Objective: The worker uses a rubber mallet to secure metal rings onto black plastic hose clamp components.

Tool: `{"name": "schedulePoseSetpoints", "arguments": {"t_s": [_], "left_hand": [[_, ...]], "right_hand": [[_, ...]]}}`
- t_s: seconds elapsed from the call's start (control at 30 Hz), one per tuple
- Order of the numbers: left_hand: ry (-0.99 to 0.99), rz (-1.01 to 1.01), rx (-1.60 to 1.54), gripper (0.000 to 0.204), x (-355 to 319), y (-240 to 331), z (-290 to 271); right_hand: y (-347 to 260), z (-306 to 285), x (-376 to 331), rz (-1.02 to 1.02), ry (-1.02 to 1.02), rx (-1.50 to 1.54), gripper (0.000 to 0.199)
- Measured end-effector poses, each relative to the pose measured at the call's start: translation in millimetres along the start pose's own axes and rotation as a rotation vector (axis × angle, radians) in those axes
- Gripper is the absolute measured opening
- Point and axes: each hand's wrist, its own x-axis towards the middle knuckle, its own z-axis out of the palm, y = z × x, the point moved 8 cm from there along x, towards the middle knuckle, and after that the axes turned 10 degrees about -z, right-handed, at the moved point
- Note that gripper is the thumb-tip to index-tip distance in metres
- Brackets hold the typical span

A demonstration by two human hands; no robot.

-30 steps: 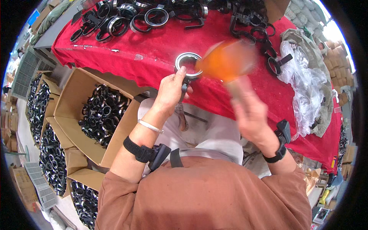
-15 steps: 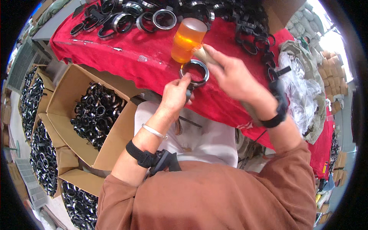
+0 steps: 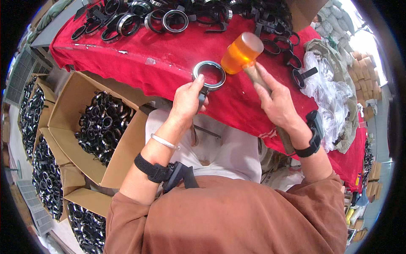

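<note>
My left hand (image 3: 188, 98) is closed round the short black stem of a black ring with a silver rim (image 3: 215, 86). The thumb presses near the ring's lower left edge, and the ring lies over the front part of the red cloth (image 3: 169, 53). My right hand (image 3: 278, 99) grips the handle of a mallet (image 3: 242, 54) with a translucent orange head. That head is raised up and right of the ring, apart from it. Part of the mallet's handle is hidden in my fist.
Many similar black rings (image 3: 175, 21) are heaped along the table's far side. Left of my legs stands an open cardboard box (image 3: 78, 142) holding more rings, with further filled boxes beyond. Clear plastic bags (image 3: 332, 101) lie at the table's right.
The mallet has moved right, away from the ring, together with my right hand. My left hand and the ring have shifted slightly left.
</note>
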Motion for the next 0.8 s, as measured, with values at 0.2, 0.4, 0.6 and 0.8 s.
{"name": "schedulePoseSetpoints", "arguments": {"t_s": [0.2,0.4,0.6,0.8], "left_hand": [[0.021,0.045,-0.020,0.055,5.1,1.4,1.3],[-0.021,0.000,-0.077,0.051,7.0,-5.8,-4.2],[0.021,0.061,-0.015,0.053,6.8,-4.5,0.1],[0.058,0.272,0.464,0.057,11.0,8.8,1.0]], "right_hand": [[0.4,-5.2,-19.3,0.049,0.092,0.094,0.051],[-58.2,-34.1,-49.6,-0.321,0.380,0.155,0.057],[-45.2,15.1,-67.4,-0.329,-0.018,-0.159,0.066],[-43.0,-8.4,-44.1,-0.008,-0.101,0.142,0.050]]}}
